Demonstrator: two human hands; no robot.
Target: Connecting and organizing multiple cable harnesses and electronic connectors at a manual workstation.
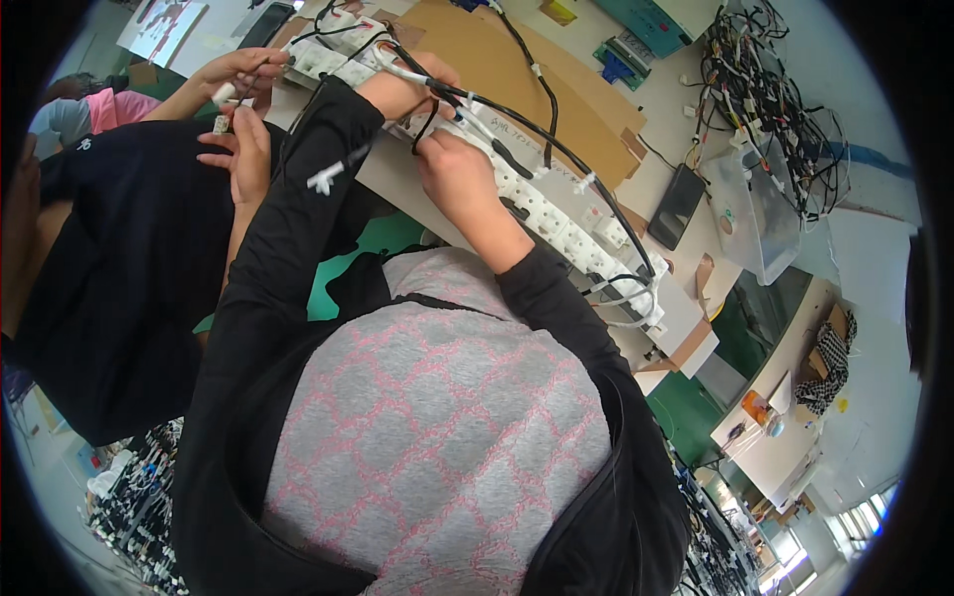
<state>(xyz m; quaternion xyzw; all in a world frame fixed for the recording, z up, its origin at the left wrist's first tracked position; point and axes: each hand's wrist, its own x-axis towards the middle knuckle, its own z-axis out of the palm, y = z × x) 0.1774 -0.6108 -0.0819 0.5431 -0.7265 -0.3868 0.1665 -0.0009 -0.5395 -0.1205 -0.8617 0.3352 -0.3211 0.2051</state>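
Observation:
My left hand (402,91) is closed around a bundle of black and white cables (517,124) at the top of a white board. The cables run along a row of white connector blocks (571,233) fixed on that board. Just below, my right hand (459,177) pinches a thin black wire loop (425,131) hanging from the bundle. Both black sleeves reach up from my grey and pink patterned top. The bundle's far end curls into white loops (636,298) at the right.
A co-worker in black stands at the left, one hand (241,72) holding a small white connector. Brown cardboard (517,60) lies behind the board. A black phone (679,204), a clear plastic bin (765,214) and a tangle of wires (765,89) sit at the right.

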